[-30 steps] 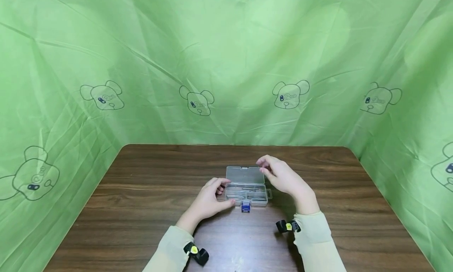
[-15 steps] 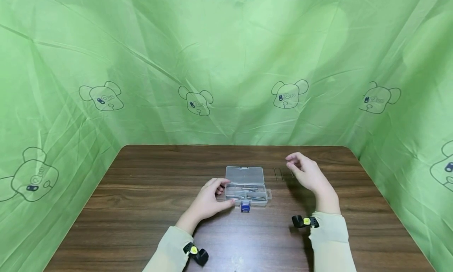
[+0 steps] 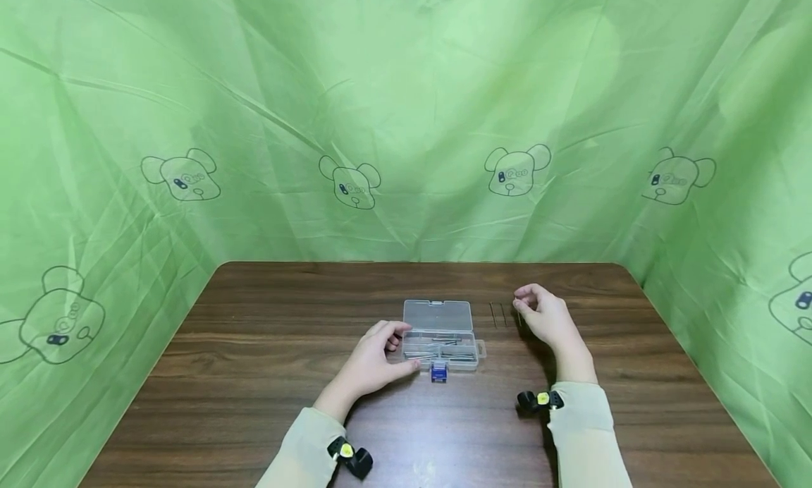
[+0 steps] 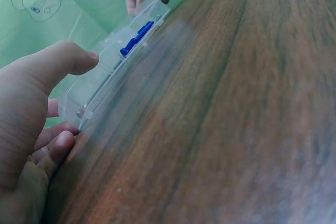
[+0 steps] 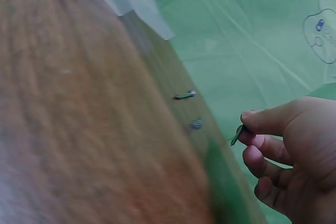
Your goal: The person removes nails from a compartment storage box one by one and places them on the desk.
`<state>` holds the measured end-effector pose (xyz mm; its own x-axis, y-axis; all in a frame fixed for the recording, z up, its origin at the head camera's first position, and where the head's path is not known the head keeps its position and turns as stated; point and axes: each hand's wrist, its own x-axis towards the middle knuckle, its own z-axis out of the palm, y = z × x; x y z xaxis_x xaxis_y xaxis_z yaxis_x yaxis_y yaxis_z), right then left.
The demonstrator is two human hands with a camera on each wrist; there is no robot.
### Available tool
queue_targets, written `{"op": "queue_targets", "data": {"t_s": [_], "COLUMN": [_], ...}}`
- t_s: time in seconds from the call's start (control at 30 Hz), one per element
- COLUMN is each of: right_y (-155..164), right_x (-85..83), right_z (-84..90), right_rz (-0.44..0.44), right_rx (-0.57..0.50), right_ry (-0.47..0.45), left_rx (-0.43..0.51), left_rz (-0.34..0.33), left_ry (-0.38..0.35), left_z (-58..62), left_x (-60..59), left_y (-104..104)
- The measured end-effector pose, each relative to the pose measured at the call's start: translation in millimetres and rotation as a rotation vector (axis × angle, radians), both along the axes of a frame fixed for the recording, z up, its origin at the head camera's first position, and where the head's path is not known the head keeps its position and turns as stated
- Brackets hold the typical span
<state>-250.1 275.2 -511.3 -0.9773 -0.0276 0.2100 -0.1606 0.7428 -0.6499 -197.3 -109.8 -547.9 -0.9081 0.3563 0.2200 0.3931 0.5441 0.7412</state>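
A clear plastic compartment box [image 3: 439, 361] with its lid [image 3: 438, 316] folded back lies on the table, several thin metal nails [image 3: 447, 343] inside. My left hand [image 3: 374, 354] holds the box's left end, thumb at the front and fingers at the side. To the right of the box, my right hand [image 3: 548, 315] pinches one nail [image 5: 237, 136] between thumb and fingertips, close over the tabletop. Just left of that hand, two nails lie side by side, one nail [image 3: 493, 315] nearer the lid and another nail [image 3: 504, 315] beside it.
A blue latch [image 3: 439, 372] sticks out from the box's front, and a clear tab [image 3: 481, 349] from its right end. The brown wooden table [image 3: 266, 375] ends at a green curtain [image 3: 406, 121] behind and at both sides.
My right hand has moved right from beside the lid, uncovering two nails on the table, then shifted slightly toward me with the nail. My left hand stays on the box.
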Motion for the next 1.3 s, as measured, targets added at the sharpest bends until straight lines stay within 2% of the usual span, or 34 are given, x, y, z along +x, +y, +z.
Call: {"op": "queue_targets", "data": {"t_s": [0.6,1.3], "right_y": [-10.7,-7.8], "right_x": [-7.0,-8.9], "right_z": [-20.1,-24.6], "right_rz": [-0.037,-0.025], "right_rx": [0.028,0.085], "right_ry": [-0.011,-0.027], "left_rx": [-0.007,-0.008], "left_rz": [-0.010,-0.007], "left_ry": [0.003,-0.018], "left_z": [1.9,3.3], "left_x": [-0.5,0.1], "left_y": [0.4,0.3]}}
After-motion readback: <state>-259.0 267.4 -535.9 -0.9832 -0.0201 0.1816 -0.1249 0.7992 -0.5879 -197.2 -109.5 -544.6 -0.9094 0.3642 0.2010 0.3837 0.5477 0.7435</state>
